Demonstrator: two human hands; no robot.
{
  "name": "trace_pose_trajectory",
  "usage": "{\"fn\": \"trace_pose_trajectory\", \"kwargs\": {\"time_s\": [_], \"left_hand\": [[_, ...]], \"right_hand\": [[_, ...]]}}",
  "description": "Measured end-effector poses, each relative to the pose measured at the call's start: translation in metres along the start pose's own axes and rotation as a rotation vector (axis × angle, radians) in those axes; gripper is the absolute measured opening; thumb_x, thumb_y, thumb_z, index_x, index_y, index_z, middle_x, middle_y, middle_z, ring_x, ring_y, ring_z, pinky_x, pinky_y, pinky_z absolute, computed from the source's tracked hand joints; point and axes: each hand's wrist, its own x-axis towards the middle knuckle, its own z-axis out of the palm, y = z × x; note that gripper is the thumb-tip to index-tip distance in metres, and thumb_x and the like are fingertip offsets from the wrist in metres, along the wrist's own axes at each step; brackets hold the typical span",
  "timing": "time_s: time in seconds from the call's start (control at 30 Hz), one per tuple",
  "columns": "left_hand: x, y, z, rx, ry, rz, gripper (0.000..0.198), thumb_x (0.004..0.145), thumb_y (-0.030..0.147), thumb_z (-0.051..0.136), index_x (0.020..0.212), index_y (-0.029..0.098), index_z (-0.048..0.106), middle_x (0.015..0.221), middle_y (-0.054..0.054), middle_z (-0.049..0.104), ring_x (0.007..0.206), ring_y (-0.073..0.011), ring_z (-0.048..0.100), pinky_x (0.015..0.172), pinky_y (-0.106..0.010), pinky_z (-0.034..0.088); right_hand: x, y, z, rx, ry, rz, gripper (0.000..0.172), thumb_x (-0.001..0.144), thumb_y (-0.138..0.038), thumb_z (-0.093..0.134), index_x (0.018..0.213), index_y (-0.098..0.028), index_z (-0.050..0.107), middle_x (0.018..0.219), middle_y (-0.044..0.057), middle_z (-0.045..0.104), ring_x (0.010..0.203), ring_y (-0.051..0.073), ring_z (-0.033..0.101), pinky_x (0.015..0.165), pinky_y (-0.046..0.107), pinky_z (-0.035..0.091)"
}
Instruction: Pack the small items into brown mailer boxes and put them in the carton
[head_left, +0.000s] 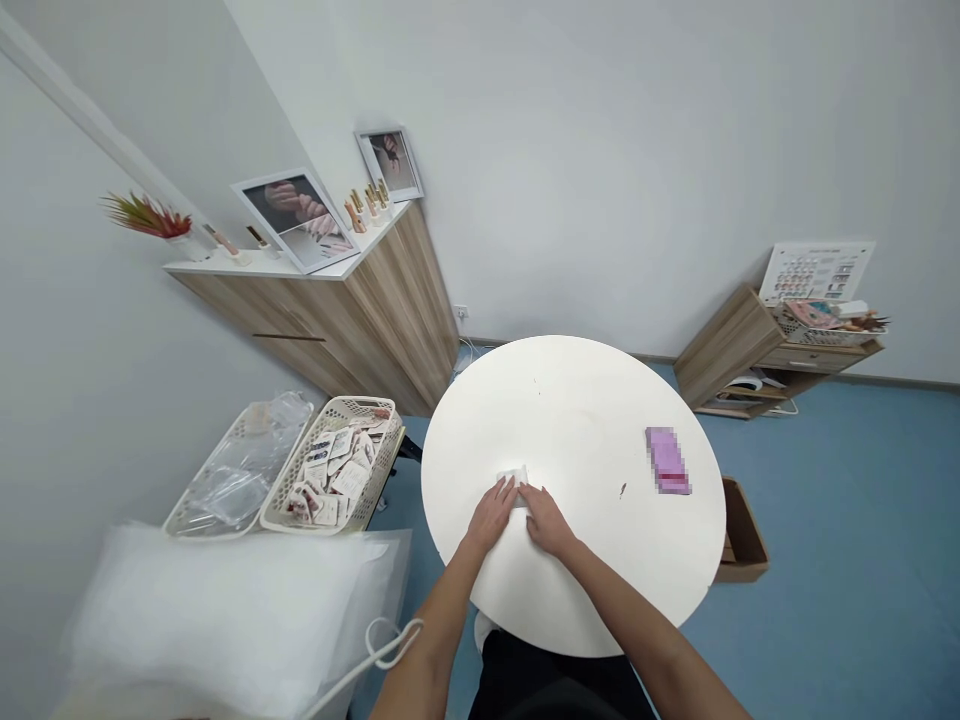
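My left hand and my right hand are close together near the front of a round white table. Between them, both hands hold a small white packet against the tabletop, and its lower part is hidden by my fingers. To the right, a pink rectangular item lies flat and is blurred. A tiny brown speck rests on the table between it and my right hand.
Left of the table stand two plastic baskets, one with small printed packets, the other with clear plastic. A white plastic-wrapped bundle and a white cable lie at lower left. A cardboard box is beyond the table's right edge.
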Motion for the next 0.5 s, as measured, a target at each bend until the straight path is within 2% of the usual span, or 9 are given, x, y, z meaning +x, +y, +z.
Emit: {"fn": "trace_pose_trajectory", "kwargs": {"time_s": [0.1, 0.2, 0.3, 0.37, 0.43, 0.5], "left_hand": [[0.008, -0.007, -0.006, -0.119, 0.032, 0.006, 0.062, 0.081, 0.007, 0.044, 0.141, 0.024, 0.040, 0.142, -0.007, 0.053, 0.136, -0.0222, 0.044, 0.107, -0.039, 0.044], [0.026, -0.008, -0.017, -0.334, 0.072, -0.050, 0.059, 0.080, 0.013, 0.050, 0.138, 0.026, 0.043, 0.133, -0.006, 0.059, 0.122, -0.0215, 0.056, 0.100, -0.038, 0.050], [0.053, -0.008, -0.027, -0.544, 0.080, -0.219, 0.047, 0.081, 0.017, 0.050, 0.127, 0.024, 0.055, 0.122, -0.007, 0.061, 0.106, -0.0199, 0.063, 0.092, -0.035, 0.054], [0.071, -0.010, -0.029, -0.623, 0.064, -0.356, 0.043, 0.083, 0.020, 0.048, 0.125, 0.022, 0.058, 0.114, -0.007, 0.062, 0.098, -0.0191, 0.064, 0.086, -0.035, 0.055], [0.083, -0.011, -0.028, -0.622, 0.084, -0.467, 0.045, 0.086, 0.022, 0.045, 0.131, 0.022, 0.053, 0.113, -0.008, 0.061, 0.096, -0.0191, 0.064, 0.084, -0.035, 0.055], [0.087, -0.007, -0.023, -0.532, 0.182, -0.551, 0.049, 0.090, 0.023, 0.041, 0.139, 0.021, 0.044, 0.121, -0.010, 0.057, 0.100, -0.0206, 0.063, 0.084, -0.037, 0.055]], "right_hand": [[0.005, 0.002, -0.009, -0.044, 0.013, -0.026, 0.069, 0.077, -0.010, 0.047, 0.144, -0.021, 0.038, 0.149, 0.011, 0.042, 0.136, 0.027, 0.037, 0.111, 0.049, 0.031], [0.026, 0.008, -0.032, -0.032, 0.069, 0.003, 0.050, 0.082, -0.011, 0.049, 0.131, -0.021, 0.051, 0.133, 0.011, 0.054, 0.119, 0.026, 0.049, 0.101, 0.043, 0.041], [0.058, 0.021, -0.055, 0.032, 0.066, 0.054, 0.028, 0.086, -0.018, 0.054, 0.113, -0.022, 0.061, 0.113, 0.008, 0.060, 0.104, 0.023, 0.055, 0.092, 0.037, 0.046], [0.080, 0.032, -0.063, 0.103, 0.018, 0.111, 0.022, 0.085, -0.021, 0.059, 0.106, -0.022, 0.064, 0.107, 0.006, 0.059, 0.099, 0.021, 0.057, 0.087, 0.034, 0.047], [0.099, 0.041, -0.063, 0.172, -0.016, 0.220, 0.023, 0.082, -0.022, 0.063, 0.104, -0.021, 0.065, 0.105, 0.006, 0.059, 0.094, 0.020, 0.060, 0.085, 0.032, 0.048], [0.112, 0.049, -0.057, 0.226, -0.003, 0.331, 0.025, 0.079, -0.021, 0.065, 0.104, -0.021, 0.064, 0.104, 0.006, 0.058, 0.090, 0.019, 0.061, 0.084, 0.031, 0.049]]}}
